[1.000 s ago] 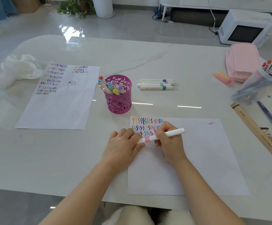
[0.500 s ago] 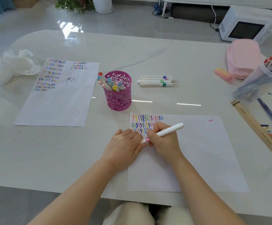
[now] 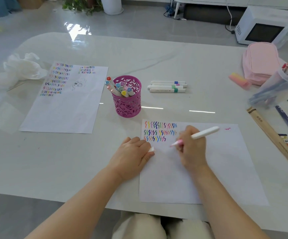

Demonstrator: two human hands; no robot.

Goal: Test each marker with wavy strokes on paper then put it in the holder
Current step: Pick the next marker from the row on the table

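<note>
My right hand (image 3: 192, 149) grips a white marker (image 3: 205, 132) with a pink band, its uncapped pink tip pointing down-left just above the paper (image 3: 217, 169). That sheet carries three rows of coloured wavy strokes (image 3: 159, 131) at its top left. My left hand (image 3: 131, 156) rests at the paper's left edge, fingers curled on the marker's white cap (image 3: 151, 149). The magenta holder (image 3: 127, 100) stands beyond the paper and contains several markers. Several white markers (image 3: 167, 86) lie side by side to the holder's right.
A second sheet with strokes (image 3: 65, 99) lies at the left, crumpled tissue (image 3: 22, 69) behind it. At the right are a pink pouch (image 3: 260, 61), a pink eraser (image 3: 238, 80), a clear tub of pens (image 3: 277, 88) and a wooden ruler (image 3: 274, 137).
My two hands have pulled apart: the cap came off in the left hand, and the right hand swung the marker tip down toward the paper.
</note>
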